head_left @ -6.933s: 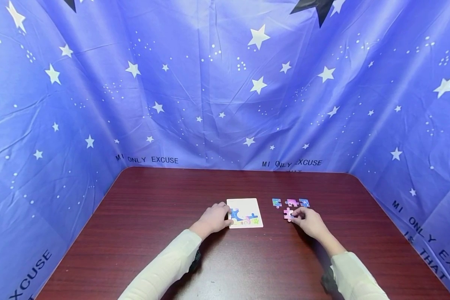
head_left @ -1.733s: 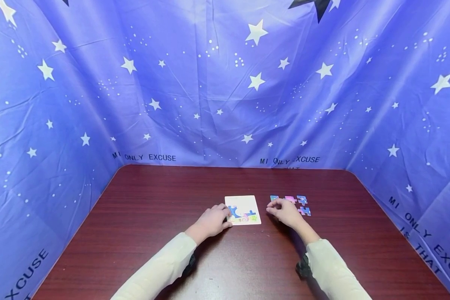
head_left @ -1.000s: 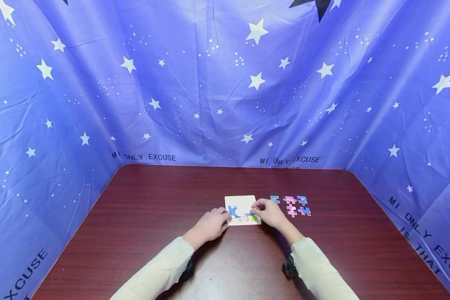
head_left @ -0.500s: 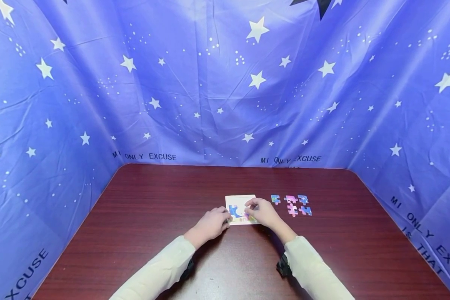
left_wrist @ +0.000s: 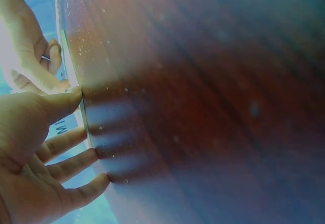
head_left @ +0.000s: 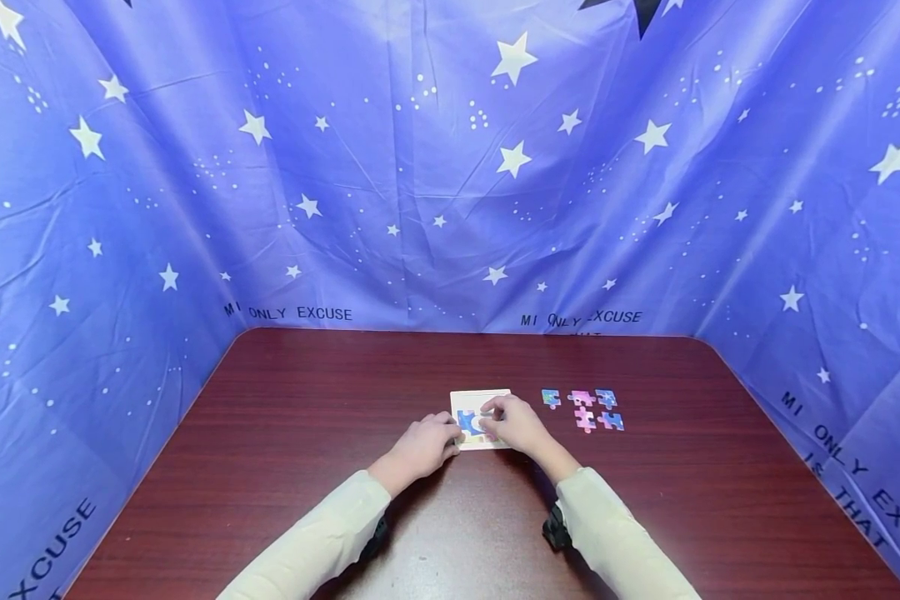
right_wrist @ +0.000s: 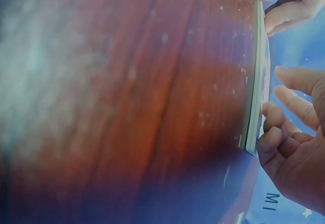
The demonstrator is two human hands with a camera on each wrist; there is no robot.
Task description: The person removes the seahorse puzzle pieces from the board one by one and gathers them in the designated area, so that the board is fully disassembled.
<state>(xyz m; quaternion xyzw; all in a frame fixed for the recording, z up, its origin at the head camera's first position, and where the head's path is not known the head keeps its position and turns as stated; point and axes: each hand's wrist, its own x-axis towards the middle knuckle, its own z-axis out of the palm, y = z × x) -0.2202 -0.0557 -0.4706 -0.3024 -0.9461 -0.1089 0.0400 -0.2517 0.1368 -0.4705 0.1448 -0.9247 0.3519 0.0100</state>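
In the head view a square white puzzle board [head_left: 467, 398] lies on the table with some pieces set in its lower part. A blue puzzle piece [head_left: 467, 422] shows at its left. My left hand [head_left: 422, 448] rests at the board's lower left corner, thumb [left_wrist: 71, 99] against its edge and the other fingers spread and nearly straight. My right hand [head_left: 521, 427] is over the board's right half and hides it. In the right wrist view its thumb [right_wrist: 297, 77] and forefinger stand apart, with no piece showing between them, while the outer fingers [right_wrist: 271, 140] curl beside the board's edge.
Several loose puzzle pieces lie right of the board: a blue-green piece [head_left: 551, 397], pink pieces [head_left: 581, 398] and blue pieces [head_left: 606, 398]. The dark red wooden table [head_left: 345, 375] meets a blue starry curtain [head_left: 390, 167] at the back and sides.
My right hand has moved left from the loose pieces to over the board. The pink piece it touched at first now lies among the loose ones. My left hand has stayed at the board's edge.
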